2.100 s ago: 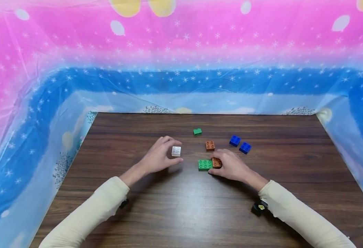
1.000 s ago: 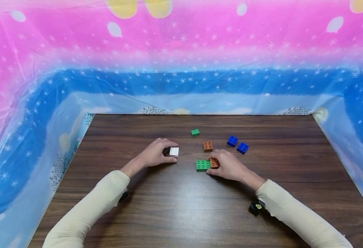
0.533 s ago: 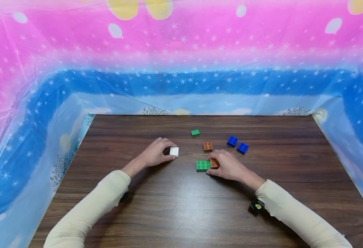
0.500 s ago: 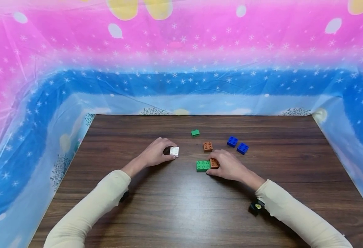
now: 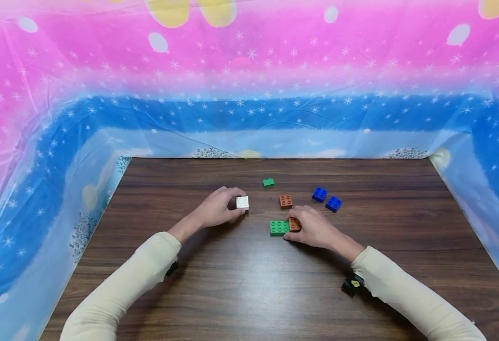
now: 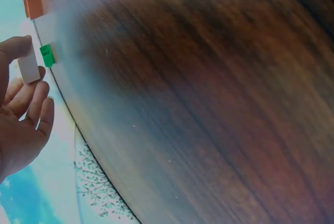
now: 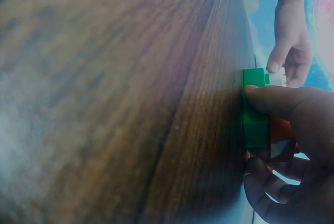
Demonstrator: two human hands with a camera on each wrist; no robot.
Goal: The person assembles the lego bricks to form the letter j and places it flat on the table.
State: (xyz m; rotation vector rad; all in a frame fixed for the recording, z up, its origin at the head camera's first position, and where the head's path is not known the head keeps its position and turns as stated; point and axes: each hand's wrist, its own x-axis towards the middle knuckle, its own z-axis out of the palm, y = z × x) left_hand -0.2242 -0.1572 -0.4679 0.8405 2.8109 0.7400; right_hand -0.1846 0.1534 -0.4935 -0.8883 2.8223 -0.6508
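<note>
My left hand [image 5: 218, 207] pinches a white brick [image 5: 242, 202] between thumb and fingers. In the left wrist view, the left hand [image 6: 23, 117] has the white brick [image 6: 28, 67] above the table. To its right, my right hand [image 5: 315, 227] grips a green brick [image 5: 279, 228] and the orange brick [image 5: 294, 224] at its right end. From the right wrist view, the orange brick [image 7: 281, 128] sits on top of the green brick [image 7: 254, 114], partly hidden by the right hand [image 7: 308, 130]; the thumb lies against the green side.
A second orange brick [image 5: 285, 201] lies just behind the green one. A small green brick [image 5: 268, 182] is farther back. Two blue bricks [image 5: 319, 194] stand to the right, near each other. A patterned cloth [image 5: 249, 113] surrounds the back and sides of the wooden table [image 5: 249, 293].
The left hand has closed on the white brick and moved it slightly right and up in the head view. My right hand keeps its grip in the same place.
</note>
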